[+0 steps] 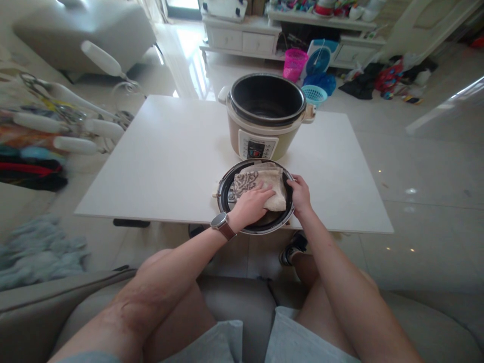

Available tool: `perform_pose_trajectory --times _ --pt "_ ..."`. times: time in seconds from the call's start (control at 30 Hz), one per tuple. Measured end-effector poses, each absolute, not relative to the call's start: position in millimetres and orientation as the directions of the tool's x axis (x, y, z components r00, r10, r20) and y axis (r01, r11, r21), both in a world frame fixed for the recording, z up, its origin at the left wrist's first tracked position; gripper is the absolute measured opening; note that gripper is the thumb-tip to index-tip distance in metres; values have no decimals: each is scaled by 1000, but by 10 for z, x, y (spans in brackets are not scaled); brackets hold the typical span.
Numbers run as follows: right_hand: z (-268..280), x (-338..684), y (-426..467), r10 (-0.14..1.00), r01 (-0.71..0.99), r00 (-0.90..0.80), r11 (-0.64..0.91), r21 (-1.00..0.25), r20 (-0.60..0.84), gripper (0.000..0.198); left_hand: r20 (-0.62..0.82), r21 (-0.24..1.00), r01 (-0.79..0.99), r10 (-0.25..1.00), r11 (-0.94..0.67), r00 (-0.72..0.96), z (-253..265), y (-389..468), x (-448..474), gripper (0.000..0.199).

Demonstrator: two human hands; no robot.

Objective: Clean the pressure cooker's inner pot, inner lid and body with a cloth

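A round pot lid (260, 229) is held with its inner side up at the front edge of the white table. My right hand (300, 194) grips its rim on the right, thumb on top. Inside the lid lies a folded beige cloth (279, 201) with a dark swirl pattern. My left hand (254, 204), with a watch on its wrist, rests on that cloth with fingers stretched out. Just beyond the lid stands an electric pressure cooker (234, 133), uncovered, its dark inner pot (266, 98) showing.
The white table (170, 166) spans the space before my knees. Beyond it, a pink basket (295, 64) and a light blue basket (314, 95) stand on the floor near a white cabinet (242, 38). A lamp-like fixture (102, 59) with white arms is at left.
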State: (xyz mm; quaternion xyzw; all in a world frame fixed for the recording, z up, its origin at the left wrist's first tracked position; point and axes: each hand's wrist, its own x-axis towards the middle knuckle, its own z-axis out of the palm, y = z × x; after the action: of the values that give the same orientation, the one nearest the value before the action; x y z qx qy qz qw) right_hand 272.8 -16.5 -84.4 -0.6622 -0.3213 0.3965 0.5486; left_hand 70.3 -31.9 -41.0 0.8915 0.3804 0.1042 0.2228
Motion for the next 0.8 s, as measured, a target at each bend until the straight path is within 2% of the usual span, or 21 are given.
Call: perform_pose_trajectory --times 0.8 --pt "-854 2732 -163 856 -23 482 -199 -980 -186 37 40 487 624 729 -612 683 -444 -333 708 60"
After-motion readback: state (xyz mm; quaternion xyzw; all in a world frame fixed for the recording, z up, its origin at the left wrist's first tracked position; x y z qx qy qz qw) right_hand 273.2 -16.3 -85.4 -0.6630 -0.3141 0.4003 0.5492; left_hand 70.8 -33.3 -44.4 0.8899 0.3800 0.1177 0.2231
